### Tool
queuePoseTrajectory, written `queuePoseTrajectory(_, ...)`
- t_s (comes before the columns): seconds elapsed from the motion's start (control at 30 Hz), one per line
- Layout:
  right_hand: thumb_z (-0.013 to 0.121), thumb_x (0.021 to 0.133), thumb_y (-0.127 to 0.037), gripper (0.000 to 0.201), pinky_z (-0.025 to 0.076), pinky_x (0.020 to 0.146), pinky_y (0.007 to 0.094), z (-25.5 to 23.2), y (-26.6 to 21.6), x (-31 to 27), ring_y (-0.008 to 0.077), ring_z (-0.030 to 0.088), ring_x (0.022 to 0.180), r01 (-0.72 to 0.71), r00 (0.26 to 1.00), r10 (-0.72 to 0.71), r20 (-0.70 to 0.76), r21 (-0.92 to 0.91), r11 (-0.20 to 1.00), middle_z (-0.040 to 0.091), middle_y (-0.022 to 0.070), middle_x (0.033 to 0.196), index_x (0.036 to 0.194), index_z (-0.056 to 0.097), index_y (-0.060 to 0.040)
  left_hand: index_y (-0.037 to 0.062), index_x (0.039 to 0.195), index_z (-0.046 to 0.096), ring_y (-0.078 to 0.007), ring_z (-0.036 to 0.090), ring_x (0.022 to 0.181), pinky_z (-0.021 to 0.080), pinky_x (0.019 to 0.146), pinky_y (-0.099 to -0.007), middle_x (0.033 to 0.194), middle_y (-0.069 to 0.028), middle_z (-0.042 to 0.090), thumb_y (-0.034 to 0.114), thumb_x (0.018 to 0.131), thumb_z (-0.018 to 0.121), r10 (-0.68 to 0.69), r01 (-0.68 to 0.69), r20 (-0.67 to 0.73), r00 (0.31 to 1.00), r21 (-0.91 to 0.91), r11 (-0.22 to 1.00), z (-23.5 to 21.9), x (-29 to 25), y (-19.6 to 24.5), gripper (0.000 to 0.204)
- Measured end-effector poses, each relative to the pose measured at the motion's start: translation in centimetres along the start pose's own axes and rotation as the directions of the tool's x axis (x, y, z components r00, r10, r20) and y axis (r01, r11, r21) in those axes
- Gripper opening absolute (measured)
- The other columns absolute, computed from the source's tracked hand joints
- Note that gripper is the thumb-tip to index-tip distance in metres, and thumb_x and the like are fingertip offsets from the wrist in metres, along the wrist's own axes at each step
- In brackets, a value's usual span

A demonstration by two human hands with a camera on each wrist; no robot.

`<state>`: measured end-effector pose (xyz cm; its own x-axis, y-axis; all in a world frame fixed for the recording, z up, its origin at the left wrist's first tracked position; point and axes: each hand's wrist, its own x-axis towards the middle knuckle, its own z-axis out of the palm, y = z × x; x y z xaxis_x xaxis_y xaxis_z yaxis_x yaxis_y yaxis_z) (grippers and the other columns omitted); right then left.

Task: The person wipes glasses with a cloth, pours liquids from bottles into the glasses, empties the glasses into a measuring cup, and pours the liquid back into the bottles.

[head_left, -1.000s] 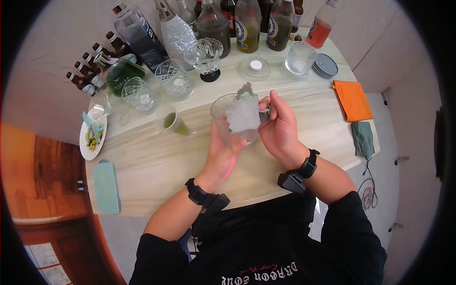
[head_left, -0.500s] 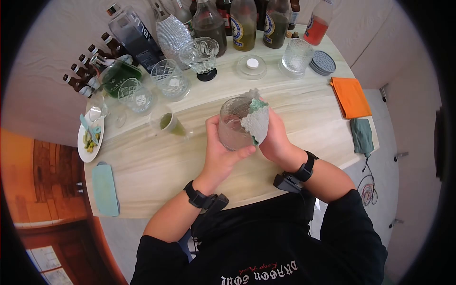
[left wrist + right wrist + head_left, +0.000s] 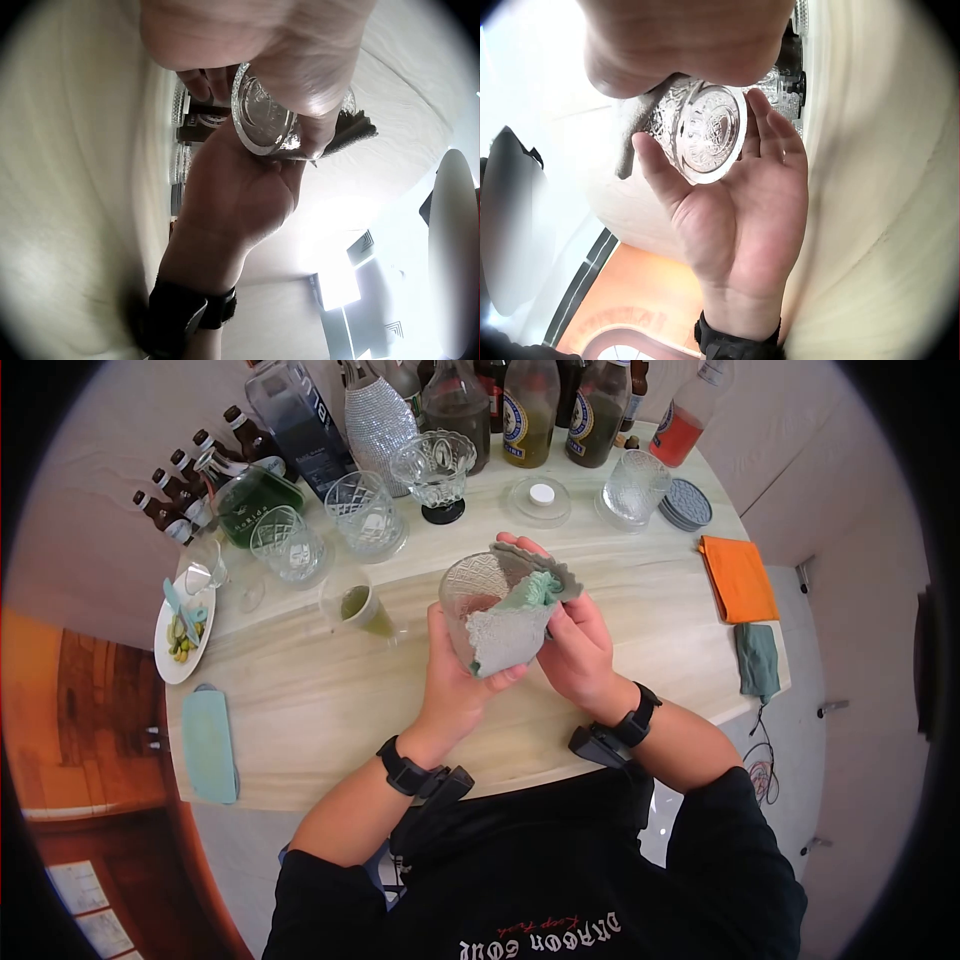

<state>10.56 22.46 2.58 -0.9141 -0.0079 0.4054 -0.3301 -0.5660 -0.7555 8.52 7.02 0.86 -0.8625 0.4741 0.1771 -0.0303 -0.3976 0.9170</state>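
Note:
A clear patterned glass tumbler [image 3: 462,592] is held up above the table, its mouth facing up in the head view. My left hand [image 3: 452,682] grips it from the left and below, thumb along the near side. In the right wrist view the round base [image 3: 711,133] shows close to the left palm [image 3: 754,217]. A grey and green cloth [image 3: 508,638] with a scalloped edge is tucked into the mouth and hangs over the rim. My right hand [image 3: 582,652] pinches it at the right side, thumb in front and fingertips behind.
Behind the glass stand a cup of green liquid [image 3: 366,610], cut-glass tumblers [image 3: 368,520], a footed bowl glass [image 3: 436,470], a glass lid [image 3: 540,503] and a row of bottles [image 3: 455,405]. An orange cloth [image 3: 740,580] lies right; a plate [image 3: 190,660] with green pieces lies left.
The cloth has turned from the right side of the rim to drape over the near side. My right hand's fingertips now show behind the rim, and the glass has shifted slightly left.

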Motion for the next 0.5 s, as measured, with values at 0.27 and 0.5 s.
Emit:
queuePoseTrajectory(0.27,0.047,0.099,-0.012,0.067,0.015,0.122,0.0387,0.4,-0.3,0.1,0.0266,0.017,0.152,0.08,0.996,-0.059,0.065,-0.397,0.914,0.014,0.0158,0.166,0.157,0.016,0.0028,0.0086,0.138,0.03,-0.0206,0.053,0.126,0.046,0.107,-0.0379,0.139,-0.0095,0.047,0.002,0.094,0.063,-0.01,0.011,-0.098,0.995,0.013,1.0,-0.3,0.0,-0.9,0.055)
queuePoseTrajectory(0.5,0.085,0.077,-0.022,0.117,0.025,0.119,0.0408,0.2,0.2,0.0,0.026,0.023,0.149,-0.011,1.0,0.006,-0.017,-0.33,0.944,0.02,0.0158,0.163,0.158,0.005,0.0008,0.0095,0.132,0.026,-0.021,0.052,0.125,0.049,0.102,-0.0349,0.133,-0.0102,0.046,0.004,0.088,0.071,0.052,-0.042,-0.039,0.998,0.221,0.974,-0.3,0.1,-1.4,0.063)
